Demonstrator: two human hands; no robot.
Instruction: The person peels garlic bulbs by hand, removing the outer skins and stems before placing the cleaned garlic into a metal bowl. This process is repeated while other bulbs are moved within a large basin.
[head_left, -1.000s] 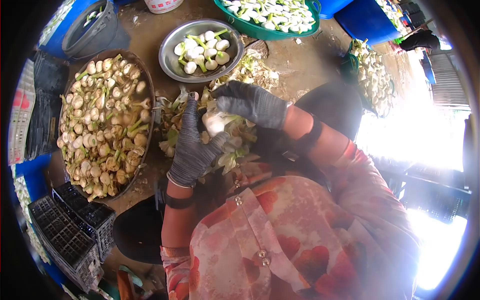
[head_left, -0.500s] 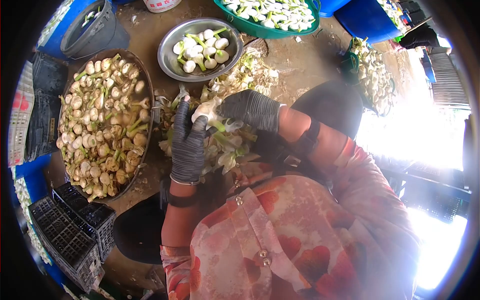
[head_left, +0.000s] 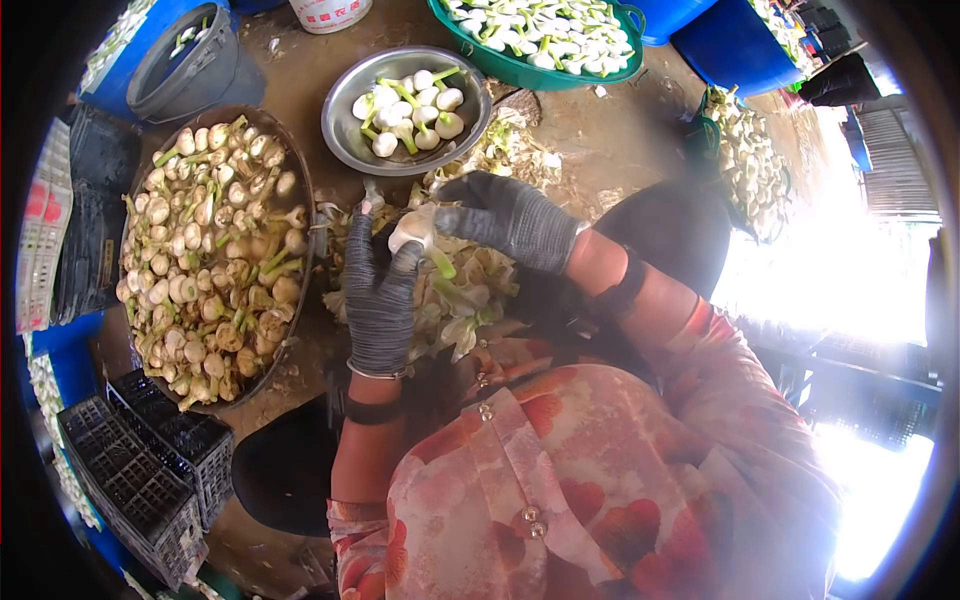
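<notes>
My left hand point(head_left: 378, 305), in a dark striped glove, grips a whitish garlic bulb point(head_left: 411, 230) between thumb and fingers. The bulb's green stem point(head_left: 441, 262) points down and to the right. From the right, my right hand point(head_left: 515, 222), gloved alike, is closed with bent fingers against the bulb's side; what lies under those fingers is partly hidden. Below both hands is a heap of pale garlic peelings point(head_left: 465, 305). Beyond them, a steel bowl point(head_left: 345, 150) holds several clean white bulbs with short green stems.
On the left stands a wide round tub point(head_left: 300, 205) of unpeeled garlic in brownish water. Black crates point(head_left: 130, 460) sit lower left, and a grey bucket point(head_left: 215, 75) upper left. A green basin point(head_left: 515, 72) of white garlic and a blue tub point(head_left: 735, 45) are at the back.
My right hand has shifted slightly right, and its fingers have opened out a little along the bulb. More of the bulb's smooth surface shows. My left hand keeps its grip.
</notes>
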